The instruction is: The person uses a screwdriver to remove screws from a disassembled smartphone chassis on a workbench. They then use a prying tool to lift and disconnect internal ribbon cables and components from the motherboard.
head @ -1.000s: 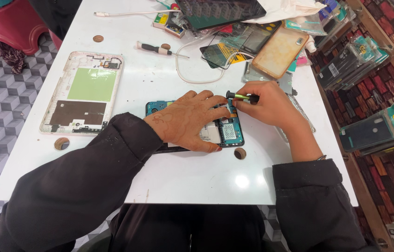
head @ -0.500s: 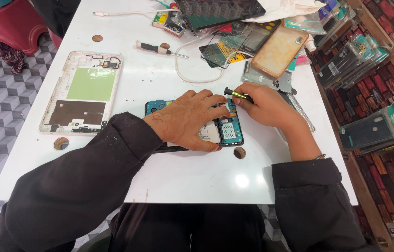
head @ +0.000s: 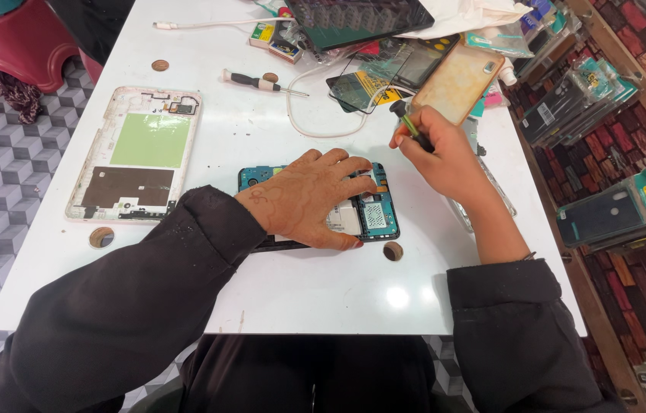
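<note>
Opened phone (head: pixel 373 214): we see it lying flat on the white table (head: pixel 300 291).
Left hand (head: pixel 304 200): our spread palm presses it down.
Right hand (head: pixel 445 157): our fingers closed around a green-handled screwdriver (head: pixel 409 122), just beside the phone.

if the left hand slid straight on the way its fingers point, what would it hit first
Probably the right hand, which holds a small screwdriver just past the opened phone under the left hand; depth is unclear.

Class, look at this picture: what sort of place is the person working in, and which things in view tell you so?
Probably a phone repair shop or workbench. An opened phone lies under the left hand, the right hand holds a small screwdriver, and a stripped tablet frame lies on the white table.
</note>
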